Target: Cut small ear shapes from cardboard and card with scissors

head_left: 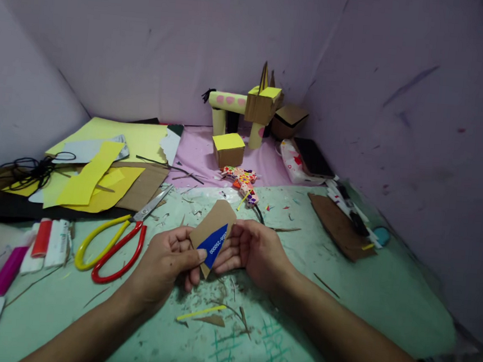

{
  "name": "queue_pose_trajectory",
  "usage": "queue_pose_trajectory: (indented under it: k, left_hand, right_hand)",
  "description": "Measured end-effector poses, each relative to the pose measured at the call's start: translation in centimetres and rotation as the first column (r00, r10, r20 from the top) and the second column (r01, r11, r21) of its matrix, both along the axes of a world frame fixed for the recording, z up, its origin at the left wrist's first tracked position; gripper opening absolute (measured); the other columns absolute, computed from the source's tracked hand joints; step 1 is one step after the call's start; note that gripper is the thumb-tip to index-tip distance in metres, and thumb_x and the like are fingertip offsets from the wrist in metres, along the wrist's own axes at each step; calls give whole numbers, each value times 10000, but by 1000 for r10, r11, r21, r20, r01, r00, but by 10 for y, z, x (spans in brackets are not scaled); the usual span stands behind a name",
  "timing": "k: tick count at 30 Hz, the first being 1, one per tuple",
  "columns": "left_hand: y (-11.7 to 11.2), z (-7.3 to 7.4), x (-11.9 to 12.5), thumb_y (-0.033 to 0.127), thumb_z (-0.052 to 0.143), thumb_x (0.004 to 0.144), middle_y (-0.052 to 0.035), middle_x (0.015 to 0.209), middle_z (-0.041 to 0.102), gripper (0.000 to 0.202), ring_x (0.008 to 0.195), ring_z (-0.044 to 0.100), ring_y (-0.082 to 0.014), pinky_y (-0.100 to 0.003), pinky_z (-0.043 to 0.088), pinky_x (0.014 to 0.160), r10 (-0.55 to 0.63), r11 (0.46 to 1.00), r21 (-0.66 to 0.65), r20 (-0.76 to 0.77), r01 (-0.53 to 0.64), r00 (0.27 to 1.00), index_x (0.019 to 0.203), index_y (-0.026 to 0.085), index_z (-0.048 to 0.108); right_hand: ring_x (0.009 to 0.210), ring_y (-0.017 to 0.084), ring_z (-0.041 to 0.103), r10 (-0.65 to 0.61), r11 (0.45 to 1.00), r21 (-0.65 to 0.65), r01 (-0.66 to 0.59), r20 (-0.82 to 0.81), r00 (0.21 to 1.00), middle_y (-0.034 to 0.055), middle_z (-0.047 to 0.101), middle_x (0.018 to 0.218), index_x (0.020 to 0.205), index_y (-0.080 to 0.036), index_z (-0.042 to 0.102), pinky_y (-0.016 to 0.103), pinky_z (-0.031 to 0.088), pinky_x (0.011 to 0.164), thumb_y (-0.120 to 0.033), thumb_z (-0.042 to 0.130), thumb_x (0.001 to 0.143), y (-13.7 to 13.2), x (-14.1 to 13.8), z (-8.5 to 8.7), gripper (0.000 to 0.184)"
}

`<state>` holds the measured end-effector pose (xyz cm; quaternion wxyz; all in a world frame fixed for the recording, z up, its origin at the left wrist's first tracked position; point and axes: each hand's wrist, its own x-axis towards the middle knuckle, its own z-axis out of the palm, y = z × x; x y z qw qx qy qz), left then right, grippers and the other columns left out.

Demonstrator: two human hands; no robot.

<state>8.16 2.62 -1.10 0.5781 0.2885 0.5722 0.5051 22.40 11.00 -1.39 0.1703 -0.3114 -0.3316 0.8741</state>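
A small cut piece of brown cardboard with a blue printed patch is held up over the table in front of me. My left hand grips its lower left side, thumb on the front and fingers behind. On the other side, my right hand has its thumb and curled fingers at the piece's right edge. Left of my left hand lie scissors with one yellow and one red handle, blades apart. Cardboard slivers and a thin yellow strip are scattered on the green tabletop below my hands.
A cardboard animal figure stands at the back, near a yellow-topped box. A glue gun lies ahead. Yellow sheets, black cord and glue sticks sit left; a phone and brown cardboard right.
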Motion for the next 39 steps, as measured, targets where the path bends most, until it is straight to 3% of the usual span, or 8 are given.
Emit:
queue_pose_trajectory:
  k: [5, 11, 15, 20, 26, 39]
  left_hand:
    - [2, 0, 0, 202, 734, 604, 40, 385, 568, 304, 292, 444, -69, -135, 358, 291, -5, 1000, 2, -6, 5, 1000, 833, 114, 555]
    - [3, 0, 2, 210, 741, 586, 44, 374, 561, 314, 278, 434, -70, -136, 341, 282, 4, 1000, -9, -17, -4, 1000, 821, 123, 553]
    - [3, 0, 3, 216, 744, 586, 40, 382, 564, 320, 286, 442, -74, -141, 352, 285, -13, 1000, -9, -27, 13, 1000, 827, 118, 558]
    - [4, 2, 3, 217, 722, 616, 33, 402, 572, 295, 302, 452, -74, -142, 362, 296, -29, 999, -14, -9, 29, 1000, 836, 115, 555]
    - [4, 3, 4, 195, 743, 582, 39, 404, 569, 342, 304, 452, -73, -137, 356, 293, -24, 999, -30, 30, 25, 999, 849, 113, 546]
    - [3, 1, 3, 213, 767, 581, 44, 376, 564, 353, 282, 435, -68, -132, 344, 287, -12, 999, -32, -4, 12, 1000, 844, 121, 550]
  right_hand:
    - [434, 142, 610, 23, 1000, 4, -23, -8, 1000, 124, 660, 530, 602, -79, 642, 240, 514, 476, -246, 361, 713, 1, -1, -2, 345]
    - [461, 118, 605, -52, 989, 145, 44, 51, 997, 31, 649, 530, 655, -110, 647, 223, 524, 479, -269, 701, 583, -5, 0, -6, 183]
    - [449, 97, 578, -96, 977, 198, 84, 53, 994, 9, 643, 543, 664, -117, 653, 196, 501, 436, -235, 759, 521, -9, -1, -7, 213]
    - [437, 115, 598, -81, 985, 156, 71, 55, 995, 41, 648, 518, 625, -101, 646, 213, 520, 452, -300, 666, 614, -7, -1, -7, 200]
    - [409, 128, 608, -47, 999, 8, 46, 103, 994, 86, 645, 516, 611, -76, 652, 208, 507, 413, -364, 385, 829, -2, -2, 0, 450]
    - [373, 131, 592, -69, 997, 43, 64, 114, 991, 54, 620, 442, 564, -123, 580, 210, 506, 384, -200, 456, 776, 0, -3, -1, 258]
